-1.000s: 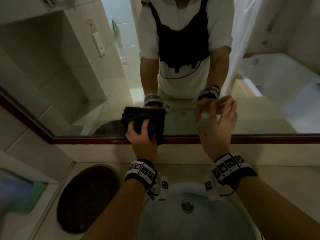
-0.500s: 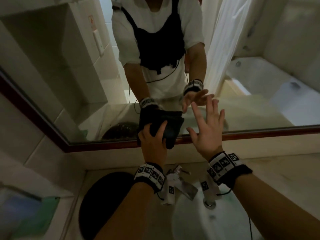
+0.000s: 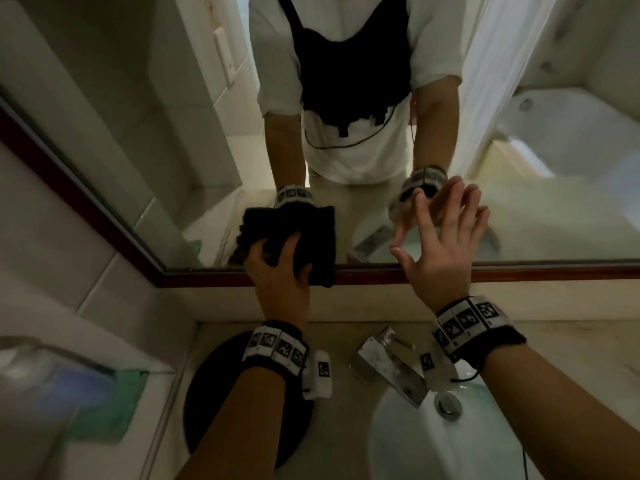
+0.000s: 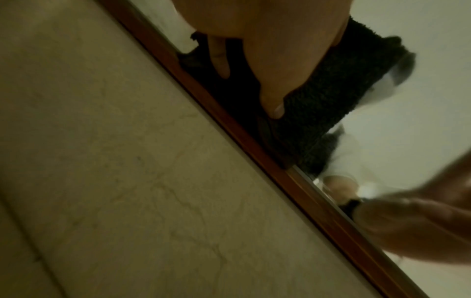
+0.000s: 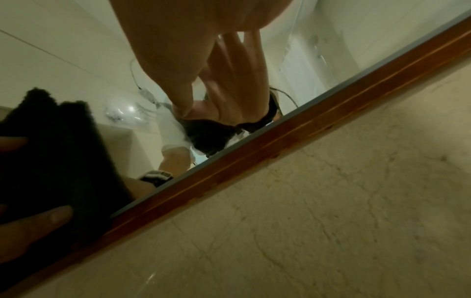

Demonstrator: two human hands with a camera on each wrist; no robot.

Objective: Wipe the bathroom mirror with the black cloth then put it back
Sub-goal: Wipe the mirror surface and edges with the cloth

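The bathroom mirror (image 3: 561, 216) fills the wall above the counter, edged by a dark red wooden frame (image 3: 519, 271). My left hand (image 3: 277, 271) grips the bunched black cloth (image 3: 311, 233) and presses it on the glass at the mirror's bottom edge, where it overlaps the frame. In the left wrist view my thumb lies on the fuzzy black cloth (image 4: 326, 96). My right hand (image 3: 446, 237) is spread flat with straight fingers against the glass, to the right of the cloth. The right wrist view shows the black cloth (image 5: 51, 151) at its left.
Below the mirror are a beige marble counter (image 3: 571, 348), a chrome faucet (image 3: 391, 365) and a white basin (image 3: 433, 445). A round dark mat (image 3: 214, 393) lies on the counter at left. A green item (image 3: 110, 407) sits on the left ledge.
The view has swung left and downward, bringing the mirror's lower left corner and the faucet into sight. The left hand with the cloth stayed along the bottom edge; the right hand stayed flat on the glass.
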